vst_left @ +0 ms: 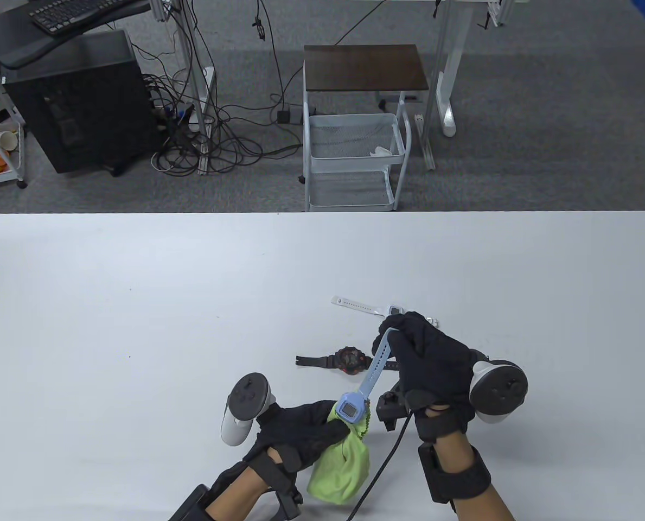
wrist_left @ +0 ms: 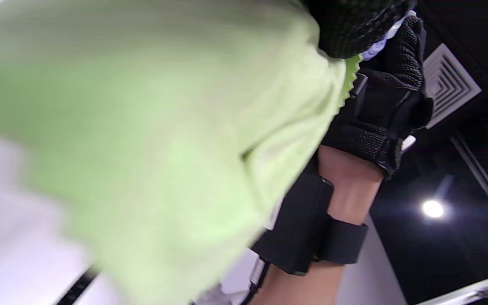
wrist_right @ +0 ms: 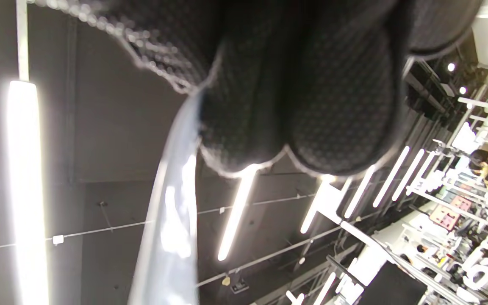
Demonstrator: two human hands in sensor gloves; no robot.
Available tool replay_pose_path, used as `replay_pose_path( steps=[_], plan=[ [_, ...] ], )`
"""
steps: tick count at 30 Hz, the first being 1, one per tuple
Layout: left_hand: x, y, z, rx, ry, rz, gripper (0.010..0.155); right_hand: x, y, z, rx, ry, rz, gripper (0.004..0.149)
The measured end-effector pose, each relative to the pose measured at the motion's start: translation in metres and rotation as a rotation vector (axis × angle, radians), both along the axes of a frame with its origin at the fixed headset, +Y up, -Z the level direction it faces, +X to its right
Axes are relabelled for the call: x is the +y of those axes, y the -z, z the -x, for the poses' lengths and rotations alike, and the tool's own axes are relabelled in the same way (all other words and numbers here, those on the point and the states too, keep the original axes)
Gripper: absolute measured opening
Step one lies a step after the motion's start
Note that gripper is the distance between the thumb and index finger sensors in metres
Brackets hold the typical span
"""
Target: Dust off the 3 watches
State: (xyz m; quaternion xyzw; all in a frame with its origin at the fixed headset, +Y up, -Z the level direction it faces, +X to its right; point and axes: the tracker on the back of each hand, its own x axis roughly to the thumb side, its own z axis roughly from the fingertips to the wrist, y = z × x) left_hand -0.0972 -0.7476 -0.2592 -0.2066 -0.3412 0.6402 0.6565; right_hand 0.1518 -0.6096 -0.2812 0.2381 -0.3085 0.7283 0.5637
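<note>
Near the table's (vst_left: pixel 138 282) front edge, the right hand (vst_left: pixel 433 369) pinched the blue watch's (vst_left: pixel 363 392) strap while the left hand's (vst_left: pixel 300 431) curled fingers pressed the green cloth (vst_left: pixel 341 467) against its face.

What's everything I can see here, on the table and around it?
blue watch: 1, light blue, held up over the table's near side, strap end in the right hand, face against the cloth
black watch: 1, black with red face, lying flat on the table at mid-right
white watch: 1, white, flat on the table beyond the black one
cloth: 1, lime green, bunched in the left hand
table: 1, white
cart: 1, white wire, dark top, on the floor beyond the table
left hand: black glove, grips the cloth
right hand: black glove, pinches the blue strap
</note>
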Motion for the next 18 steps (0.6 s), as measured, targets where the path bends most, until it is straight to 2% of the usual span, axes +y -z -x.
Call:
replay_pose_path(
  steps=[3,7,10,13,18],
  plan=[
    [0.002,0.002,0.005,0.049,0.071,-0.044,0.049,0.000,-0.001,-0.001,-0.003,0.006,-0.008,0.040],
    [-0.003,0.006,0.011,0.095,0.073,-0.024,0.050,-0.001,0.000,-0.001,-0.005,0.006,-0.006,0.040],
    [-0.003,0.009,0.015,0.113,0.138,-0.051,0.048,-0.003,0.000,0.001,-0.011,-0.004,-0.010,0.040],
    [-0.004,0.012,0.017,0.108,0.192,-0.055,0.047,-0.004,0.000,0.002,-0.013,-0.017,-0.014,0.039],
    [-0.005,0.014,0.018,0.060,0.159,-0.034,0.049,-0.005,0.001,0.004,-0.012,-0.028,-0.014,0.040]
  ],
)
